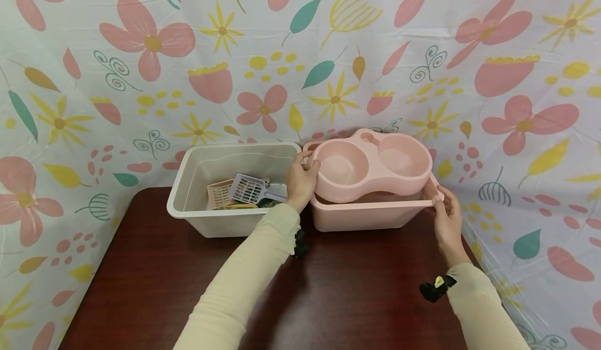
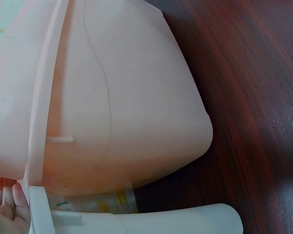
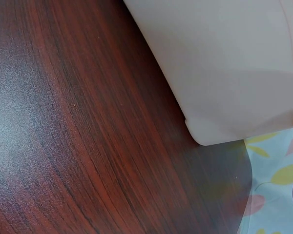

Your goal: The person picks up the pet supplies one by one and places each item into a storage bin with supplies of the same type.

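Observation:
A pink double pet bowl (image 1: 373,162) lies across the top of a pink plastic bin (image 1: 366,217), partly covering its opening. My left hand (image 1: 302,182) pinches the bowl's left end, right at the bin's left rim; in the left wrist view its fingers (image 2: 20,207) are curled at the bowl's edge. With thumb and fingers, my right hand (image 1: 448,219) grips the bin's right rim near the front corner. The right wrist view catches only the bin's lower side (image 3: 224,87) and a sliver of that hand.
Left of the pink bin stands an off-white bin (image 1: 225,224) holding a grey slotted litter scoop (image 1: 249,189), a beige slotted scoop (image 1: 218,193) and other small items. Both bins stand on a dark wooden table (image 1: 347,292), before a flowered cloth (image 1: 263,52).

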The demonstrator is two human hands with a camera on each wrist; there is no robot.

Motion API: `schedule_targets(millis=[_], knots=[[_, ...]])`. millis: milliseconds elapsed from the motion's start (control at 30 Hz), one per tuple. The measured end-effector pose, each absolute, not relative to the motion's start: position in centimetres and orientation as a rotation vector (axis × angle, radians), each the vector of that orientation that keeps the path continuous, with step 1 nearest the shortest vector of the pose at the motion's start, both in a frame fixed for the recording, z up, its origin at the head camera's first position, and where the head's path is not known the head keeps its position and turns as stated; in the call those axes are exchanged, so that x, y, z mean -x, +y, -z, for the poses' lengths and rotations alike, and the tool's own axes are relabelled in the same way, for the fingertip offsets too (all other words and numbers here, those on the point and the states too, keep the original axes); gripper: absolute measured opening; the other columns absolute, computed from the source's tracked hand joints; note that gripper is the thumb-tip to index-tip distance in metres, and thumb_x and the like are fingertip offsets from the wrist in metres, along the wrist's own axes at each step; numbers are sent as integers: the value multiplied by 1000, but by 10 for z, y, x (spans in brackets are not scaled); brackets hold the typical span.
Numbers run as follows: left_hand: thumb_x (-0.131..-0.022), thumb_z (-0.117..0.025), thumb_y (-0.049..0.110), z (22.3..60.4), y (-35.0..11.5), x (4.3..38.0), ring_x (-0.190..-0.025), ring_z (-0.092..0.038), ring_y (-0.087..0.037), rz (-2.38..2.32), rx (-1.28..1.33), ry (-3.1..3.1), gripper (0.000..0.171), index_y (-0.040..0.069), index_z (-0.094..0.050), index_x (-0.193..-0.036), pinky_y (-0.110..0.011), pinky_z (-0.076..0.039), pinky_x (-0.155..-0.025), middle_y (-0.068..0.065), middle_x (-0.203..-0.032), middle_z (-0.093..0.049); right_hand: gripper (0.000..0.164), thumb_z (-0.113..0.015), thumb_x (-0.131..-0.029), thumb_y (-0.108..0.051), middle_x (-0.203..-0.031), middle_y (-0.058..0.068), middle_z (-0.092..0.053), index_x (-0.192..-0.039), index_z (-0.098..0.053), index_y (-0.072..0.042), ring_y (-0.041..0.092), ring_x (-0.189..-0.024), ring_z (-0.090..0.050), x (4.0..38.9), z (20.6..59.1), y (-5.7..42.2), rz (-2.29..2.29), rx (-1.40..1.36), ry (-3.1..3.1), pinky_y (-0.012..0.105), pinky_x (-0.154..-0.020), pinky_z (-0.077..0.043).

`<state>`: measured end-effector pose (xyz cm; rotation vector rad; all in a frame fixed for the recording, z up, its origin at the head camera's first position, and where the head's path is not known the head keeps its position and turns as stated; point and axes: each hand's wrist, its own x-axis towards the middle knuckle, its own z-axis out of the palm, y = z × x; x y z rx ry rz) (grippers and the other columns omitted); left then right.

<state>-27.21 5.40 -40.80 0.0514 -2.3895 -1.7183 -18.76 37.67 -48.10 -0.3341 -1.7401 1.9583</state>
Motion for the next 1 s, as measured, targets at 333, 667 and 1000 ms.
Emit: schedule_targets(millis=[333, 667, 1000], knots=[[-97, -63, 25, 410, 65, 274, -73, -53, -12, 1768, -59, -2376, 34, 14, -64, -130, -26, -42, -63, -2, -82, -61, 35, -54, -101, -8, -114, 2, -54, -136, -56, -6, 11, -95, -55, 190, 485, 380, -1927, 333, -1763, 16, -77, -52], [-97, -64, 29, 410, 66, 277, -83, -60, -17, 1673, -49, -2447, 38, 10, -65, -129, -32, -49, -72, -6, -92, -67, 36, -54, -101, -6, -120, 1, -56, -138, -54, -3, 10, -94, -58, 190, 486, 379, -1944, 331, -1736, 16, -76, -52], [-98, -61, 36, 410, 57, 282, -88, -63, -22, 1395, 46, -2608, 36, 16, -68, -126, -37, -49, -79, -4, -98, -70, 36, -51, -102, -6, -122, -1, -54, -138, -55, -7, 11, -98, -56, 195, 498, 386, -1937, 295, -1730, 15, -77, -52]])
